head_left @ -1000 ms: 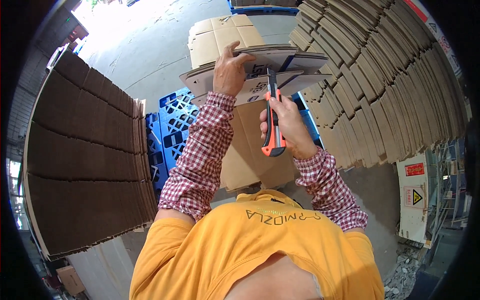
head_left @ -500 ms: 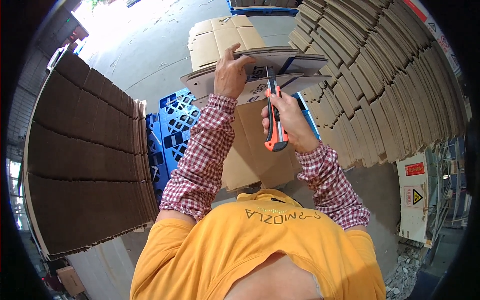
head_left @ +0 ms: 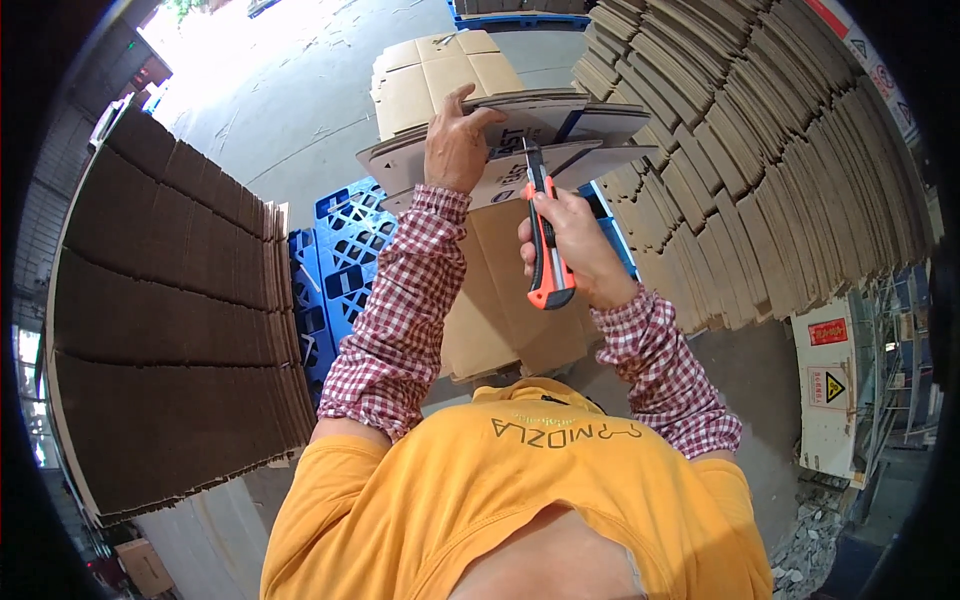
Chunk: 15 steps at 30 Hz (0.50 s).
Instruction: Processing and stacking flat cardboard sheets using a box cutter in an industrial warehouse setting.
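Your right hand is closed around an orange and black utility knife, the blade out and pointing upward, away from you. Its tip is in front of the white cardboard sheets, but whether it touches them, I cannot tell. Your left hand lies against the left part of these sheets, with thumb and forefinger spread apart near the upper edge; I cannot tell if it grips them. The sheets stand close together before you, printed in dark colour, their right ends parted like leaves. Below them, nearer to you, brown cardboard is lying flat, and beyond them is a lighter cardboard stack. At the left there is a blue pallet, next to a tall dark-brown stack; at the right rises a big pile of folded cardboard.
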Motion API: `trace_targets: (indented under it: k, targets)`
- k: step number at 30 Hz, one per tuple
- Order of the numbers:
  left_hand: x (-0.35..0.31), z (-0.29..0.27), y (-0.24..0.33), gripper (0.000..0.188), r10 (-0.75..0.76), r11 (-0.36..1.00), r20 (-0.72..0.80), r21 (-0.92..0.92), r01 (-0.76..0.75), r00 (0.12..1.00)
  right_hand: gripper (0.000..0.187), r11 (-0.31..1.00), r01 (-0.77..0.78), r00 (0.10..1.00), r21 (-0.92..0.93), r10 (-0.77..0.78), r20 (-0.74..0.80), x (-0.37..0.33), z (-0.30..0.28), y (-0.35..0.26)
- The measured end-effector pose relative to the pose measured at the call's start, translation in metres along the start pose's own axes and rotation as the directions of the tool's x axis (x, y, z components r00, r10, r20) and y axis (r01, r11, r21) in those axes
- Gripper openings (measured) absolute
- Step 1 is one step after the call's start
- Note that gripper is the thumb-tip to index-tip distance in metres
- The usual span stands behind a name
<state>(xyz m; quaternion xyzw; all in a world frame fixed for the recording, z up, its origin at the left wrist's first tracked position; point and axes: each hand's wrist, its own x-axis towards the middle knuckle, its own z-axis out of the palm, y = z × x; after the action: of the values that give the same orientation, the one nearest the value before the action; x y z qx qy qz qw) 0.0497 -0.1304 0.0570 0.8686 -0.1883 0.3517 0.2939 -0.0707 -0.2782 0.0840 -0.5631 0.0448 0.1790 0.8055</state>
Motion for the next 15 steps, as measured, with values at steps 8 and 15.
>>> trace_targets:
  k: [8, 15]
  targets:
    - [0.0, 0.0, -0.002, 0.026, 0.045, 0.999, -0.005, 0.002, -0.045, 0.999, 0.022, 1.0, -0.016, 1.0, -0.003, 0.016, 0.014, -0.009, -0.001, -0.001]
    - [-0.002, 0.0, 0.001, 0.025, 0.023, 1.0, 0.003, 0.0, -0.023, 1.0, 0.022, 1.0, 0.012, 1.0, -0.001, -0.012, -0.014, 0.001, -0.004, 0.0]
